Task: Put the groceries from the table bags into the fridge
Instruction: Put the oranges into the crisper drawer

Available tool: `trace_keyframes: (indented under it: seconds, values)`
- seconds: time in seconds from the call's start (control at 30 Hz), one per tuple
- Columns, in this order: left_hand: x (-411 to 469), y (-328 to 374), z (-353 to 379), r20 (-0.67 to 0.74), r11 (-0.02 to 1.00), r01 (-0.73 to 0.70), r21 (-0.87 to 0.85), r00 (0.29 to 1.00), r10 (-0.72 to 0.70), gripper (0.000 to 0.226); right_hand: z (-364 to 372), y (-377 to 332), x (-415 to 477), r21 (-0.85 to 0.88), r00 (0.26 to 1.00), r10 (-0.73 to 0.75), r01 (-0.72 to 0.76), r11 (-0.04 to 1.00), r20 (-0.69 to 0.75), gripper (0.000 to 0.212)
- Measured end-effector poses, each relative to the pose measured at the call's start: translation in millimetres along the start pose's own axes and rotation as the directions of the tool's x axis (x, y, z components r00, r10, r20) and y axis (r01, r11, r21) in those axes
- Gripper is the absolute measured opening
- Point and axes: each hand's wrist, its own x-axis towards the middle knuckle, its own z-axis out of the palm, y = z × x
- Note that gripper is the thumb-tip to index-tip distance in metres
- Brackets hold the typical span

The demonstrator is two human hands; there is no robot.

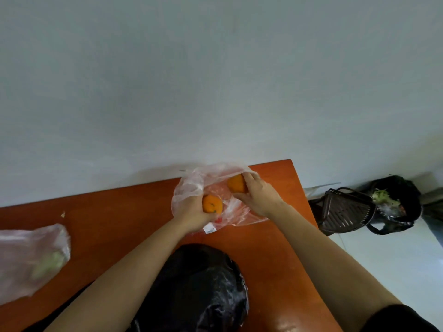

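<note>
Gripping a small orange in the left hand, fingers and thumb curling round it, at the near left side of the clear plastic bag. Clasping a second orange in the right hand at the far right side of that same bag, fingertips hooking over the fruit's top under the bag's rim, thumb pressing in below. Working the clear bag open and crumpled on the orange-brown counter, with the pale wall just behind it and the film bunching up around the left knuckles. Showing, through the film at the bag's near edge, a white label and a speck of something red, too blurred for identifying. Holding both forearms either side of a bulging black plastic bag lying just nearer than the clear bag, glossy, contents hidden. Having, well to the left of the clear bag, another translucent bag with something pale green inside. Having, off the counter to the right of the clear bag, a dark slatted basket on the floor and, just beyond it, a black bin bag holding greenish scraps. Wearing a black sleeve on the right arm.
</note>
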Motion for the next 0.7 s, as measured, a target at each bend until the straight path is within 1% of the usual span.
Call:
trace_keyframes:
  seconds: [0.03,0.07,0.13,0.2,0.27,0.33,0.4,0.47,0.6,0.7]
  values:
    - [-7.1,4.7,-6.8,0.004,1.000,-0.008,-0.020,1.000,0.008,0.066,-7.5,-4.3,-5.8,0.017,1.000,0.002,-0.002,1.000,-0.023,0.062]
    - [-14.4,9.2,-14.1,0.003,0.999,-0.021,-0.047,1.000,0.021,0.064,-15.8,-9.6,-12.1,0.036,0.999,0.007,-0.006,0.999,-0.034,0.061]
    - [-28.3,15.2,-28.6,-0.035,0.993,-0.073,-0.096,0.997,0.070,0.068,-33.2,-22.3,-26.1,0.051,1.000,0.018,-0.017,0.999,-0.016,0.057]
    - [-46.6,21.3,-42.8,-0.076,0.984,-0.140,-0.106,0.988,0.133,0.068,-46.1,-34.7,-43.0,0.027,0.999,0.039,-0.039,0.999,0.026,0.059]
    - [-66.4,20.1,-55.4,-0.105,0.975,-0.205,-0.082,0.975,0.196,0.066,-50.3,-51.0,-65.4,-0.032,0.997,0.072,-0.071,0.997,0.015,0.063]
    - [-77.2,14.9,-61.8,-0.134,0.968,-0.237,-0.088,0.965,0.224,0.063,-48.5,-59.3,-81.4,-0.044,0.993,0.117,-0.117,0.992,0.002,0.064]
    - [-93.8,5.0,-70.1,-0.151,0.956,-0.275,-0.105,0.954,0.258,0.062,-41.7,-72.8,-105.6,0.009,0.985,0.168,-0.168,0.986,-0.039,0.064]
    - [-106.0,-6.2,-74.4,-0.155,0.945,-0.307,-0.114,0.945,0.288,0.063,-34.3,-84.5,-127.4,0.077,0.978,0.192,-0.186,0.979,-0.078,0.066]
    - [-128.9,-21.5,-76.6,-0.180,0.928,-0.355,-0.109,0.926,0.333,0.064,-17.2,-101.7,-165.2,0.176,0.970,0.190,-0.163,0.971,-0.149,0.071]
    - [-144.7,-26.4,-76.4,-0.206,0.919,-0.388,-0.066,0.907,0.368,0.066,-5.2,-111.2,-188.2,0.329,0.960,0.206,-0.135,0.935,-0.191,0.070]
